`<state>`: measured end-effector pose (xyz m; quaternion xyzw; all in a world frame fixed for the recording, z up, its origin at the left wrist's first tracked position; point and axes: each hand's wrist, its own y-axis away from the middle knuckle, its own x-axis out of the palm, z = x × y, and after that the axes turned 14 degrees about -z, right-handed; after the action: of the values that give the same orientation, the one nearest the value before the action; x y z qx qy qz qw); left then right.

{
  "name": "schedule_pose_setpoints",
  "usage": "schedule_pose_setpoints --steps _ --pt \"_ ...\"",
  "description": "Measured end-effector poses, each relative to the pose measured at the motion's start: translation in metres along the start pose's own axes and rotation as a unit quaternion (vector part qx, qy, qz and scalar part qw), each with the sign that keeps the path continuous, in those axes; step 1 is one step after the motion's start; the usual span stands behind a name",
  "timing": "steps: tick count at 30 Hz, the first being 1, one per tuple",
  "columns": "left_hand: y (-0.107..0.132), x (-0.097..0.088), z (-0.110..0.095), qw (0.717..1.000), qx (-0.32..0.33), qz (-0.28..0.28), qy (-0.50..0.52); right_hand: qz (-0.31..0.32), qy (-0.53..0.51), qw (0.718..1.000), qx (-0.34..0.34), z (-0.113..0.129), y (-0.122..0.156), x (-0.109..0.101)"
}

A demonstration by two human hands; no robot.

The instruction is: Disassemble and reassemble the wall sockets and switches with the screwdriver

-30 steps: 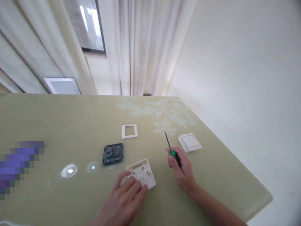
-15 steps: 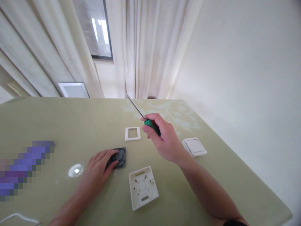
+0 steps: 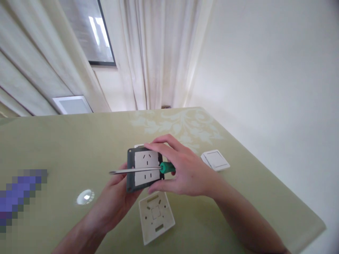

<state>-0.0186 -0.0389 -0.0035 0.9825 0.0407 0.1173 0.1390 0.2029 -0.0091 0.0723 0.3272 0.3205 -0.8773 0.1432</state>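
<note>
Head camera view: nearest on the green table (image 3: 66, 148) lies a white mounting box (image 3: 156, 221), its open side up, slots and small holes showing in its floor. Just beyond it, raised off the table, is a socket panel (image 3: 147, 179), dark-rimmed with a white face, tilted toward the camera. The left hand (image 3: 119, 197) grasps it from its left side and underneath; most of those fingers are hidden behind it. The right hand (image 3: 189, 173) has its fingers curled about a screwdriver (image 3: 143, 169) by the green handle (image 3: 166, 167), while forefinger and thumb reach the panel's far and near edges. The metal shaft crosses in front of the white face, its tip jutting past the left edge; whether it touches is unclear. A pixelated purple thing (image 3: 21, 194) sits at far left. Behind the panel, a white frame (image 3: 138, 145) shows only a sliver. To the right lies a white switch unit (image 3: 216, 159). Farther back are a pale leaf pattern (image 3: 182, 125), curtains (image 3: 166, 53) and a window (image 3: 84, 31).
</note>
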Motion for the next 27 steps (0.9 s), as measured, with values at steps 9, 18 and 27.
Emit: schedule_pose_setpoints --steps 9,18,27 --pt "0.002 -0.017 -0.009 0.988 0.085 0.050 -0.122 0.033 0.109 0.993 -0.013 0.010 0.005 0.003" --pt "-0.013 -0.033 0.017 0.891 0.138 0.270 -0.338 0.181 0.127 0.975 -0.011 -0.001 0.004 -0.014" --pt "-0.051 -0.061 0.024 0.912 0.104 0.181 -0.352 0.225 0.086 0.970 -0.039 -0.010 0.004 0.014"
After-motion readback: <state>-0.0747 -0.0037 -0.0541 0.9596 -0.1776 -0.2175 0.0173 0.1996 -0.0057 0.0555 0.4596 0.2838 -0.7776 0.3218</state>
